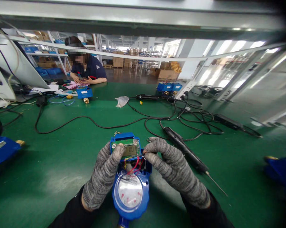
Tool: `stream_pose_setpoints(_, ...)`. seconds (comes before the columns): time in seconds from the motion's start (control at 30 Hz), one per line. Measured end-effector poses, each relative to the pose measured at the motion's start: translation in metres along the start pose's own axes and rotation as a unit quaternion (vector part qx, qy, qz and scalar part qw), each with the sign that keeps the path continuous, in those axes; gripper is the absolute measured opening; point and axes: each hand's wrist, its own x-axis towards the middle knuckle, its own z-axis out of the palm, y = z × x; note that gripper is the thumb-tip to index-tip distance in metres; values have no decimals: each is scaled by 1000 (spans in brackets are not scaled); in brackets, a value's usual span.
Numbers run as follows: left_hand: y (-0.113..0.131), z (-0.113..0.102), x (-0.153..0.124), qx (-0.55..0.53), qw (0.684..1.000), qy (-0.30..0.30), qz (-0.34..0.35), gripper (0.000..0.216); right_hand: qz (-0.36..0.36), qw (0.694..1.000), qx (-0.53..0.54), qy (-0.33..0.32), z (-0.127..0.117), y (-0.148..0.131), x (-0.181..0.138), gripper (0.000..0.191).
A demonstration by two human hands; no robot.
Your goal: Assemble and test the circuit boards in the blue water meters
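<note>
Head view: left hand (pixel 105 174) grips the meter (pixel 131 190), right hand (pixel 173 167) pinches its board (pixel 129 149); heavy body, fragile wiring — hold the casing.

You sit at a wide bench topped with a green mat (pixel 62 177), black cables (pixel 90 122) looping across its middle. A grey metal beam (pixel 138 19) spans overhead, with a thinner rail (pixel 157 58) beneath it. At the far left edge a person in a dark shirt (pixel 88 71) leans over the bench, beside the back of a pale monitor (pixel 17 68). Behind them you see shelving (pixel 45 57) with blue bins and cardboard boxes (pixel 166 74). Bright daylight floods through tall windows (pixel 228 63) on your right, glaring off the floor.
</note>
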Motion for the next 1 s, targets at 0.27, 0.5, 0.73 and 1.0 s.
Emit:
stream_pose_setpoints(0.27,-1,1,3,-7,1000,-4,30,29,27,998,52,-2,2,-1,-2,6)
stream_pose_setpoints(0.5,1,0,2,-27,1000,6,-10,31,61,991,113,-35,2,-4,2,8)
stream_pose_setpoints(0.73,-3,1,4,-33,999,-6,-7,31,24,999,15,25,7,-2,2,6)
stream_pose_setpoints(1.0,2,0,3,43,998,26,31,36,79,993,79,22,6,-5,3,6)
